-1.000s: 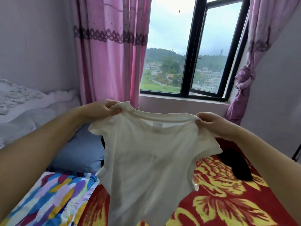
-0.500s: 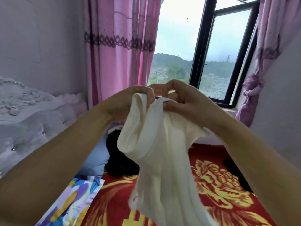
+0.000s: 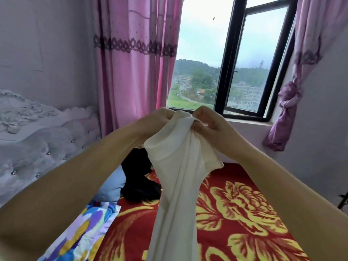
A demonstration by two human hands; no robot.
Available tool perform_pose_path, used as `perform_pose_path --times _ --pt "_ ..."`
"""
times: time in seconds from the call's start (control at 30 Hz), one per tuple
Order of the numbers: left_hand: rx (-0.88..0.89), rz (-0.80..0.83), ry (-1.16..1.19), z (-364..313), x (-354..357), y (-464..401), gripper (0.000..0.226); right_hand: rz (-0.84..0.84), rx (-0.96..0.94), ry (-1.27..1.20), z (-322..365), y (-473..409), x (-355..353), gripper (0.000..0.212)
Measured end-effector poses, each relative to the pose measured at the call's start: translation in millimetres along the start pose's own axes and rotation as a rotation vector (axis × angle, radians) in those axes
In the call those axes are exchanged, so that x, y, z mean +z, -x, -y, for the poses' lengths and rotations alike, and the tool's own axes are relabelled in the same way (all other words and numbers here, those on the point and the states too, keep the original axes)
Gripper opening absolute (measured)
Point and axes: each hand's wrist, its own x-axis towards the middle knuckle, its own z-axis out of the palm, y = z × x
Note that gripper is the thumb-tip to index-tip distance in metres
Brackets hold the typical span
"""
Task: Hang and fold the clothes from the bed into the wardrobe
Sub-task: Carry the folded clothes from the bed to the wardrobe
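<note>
A cream white T-shirt [image 3: 177, 176] hangs folded lengthwise in front of me, above the bed. My left hand [image 3: 160, 119] grips its top edge from the left. My right hand [image 3: 207, 123] pinches the same top edge from the right, and the two hands sit close together. The shirt's short sleeves flare out just below the hands, and its body falls past the lower edge of the view. A black garment [image 3: 139, 178] lies heaped on the bed behind the shirt. The wardrobe is not in view.
The bed carries a red blanket with yellow flowers [image 3: 235, 213], a blue pillow [image 3: 113, 187] and a multicoloured cloth [image 3: 82, 232]. A tufted grey headboard [image 3: 37, 144] stands at left. Pink curtains [image 3: 135, 63] and an open black-framed window [image 3: 250, 59] fill the far wall.
The shirt was held spread wide by its shoulders; my hands have come together, folding it lengthwise. The view has tilted up slightly.
</note>
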Motion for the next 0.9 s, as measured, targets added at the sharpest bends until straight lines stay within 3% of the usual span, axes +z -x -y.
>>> perform_pose_path --times 0.1,0.23,0.27,0.33,0.4,0.47,0.63,0.7,0.77,0.9 --pt "-0.004 0.074 -0.074 -1.7 -5.3 2.2 0.037 0.035 0.052 -0.027 -9.1 1.9 5.3 0.021" --pt "-0.134 0.294 0.342 3.3 -13.1 8.1 0.053 -0.036 0.057 0.039 -14.2 -3.3 6.6 0.015" --pt "-0.118 0.349 0.299 2.7 -11.9 9.2 0.050 -0.049 0.056 0.072 -14.7 -5.1 5.9 0.015" --pt "0.005 0.312 -0.041 1.3 -6.2 9.6 0.031 -0.059 0.039 0.159 -17.0 -8.1 3.2 0.017" --pt "0.141 0.090 -0.455 -2.1 -1.2 6.7 0.026 -0.062 0.025 0.267 -21.6 -7.6 -1.7 0.019" --pt "0.233 -0.044 -0.671 -7.9 2.7 4.5 0.017 -0.042 0.004 0.349 -26.9 -5.0 -9.0 0.017" --pt "0.333 -0.154 -0.734 -19.5 13.1 -6.6 0.016 0.075 -0.017 0.491 -41.9 8.7 -29.7 0.012" --pt "0.342 -0.217 -0.660 -25.6 14.2 -10.9 0.017 0.172 0.045 0.419 -54.9 19.1 -29.6 0.007" --pt "0.336 -0.174 -0.625 -29.5 11.2 -15.3 0.013 0.194 0.139 0.256 -64.0 28.8 -30.3 0.009" --pt "0.268 0.021 -0.784 -24.6 -2.0 -21.5 0.013 0.106 0.222 0.073 -60.6 36.2 -58.0 0.009"
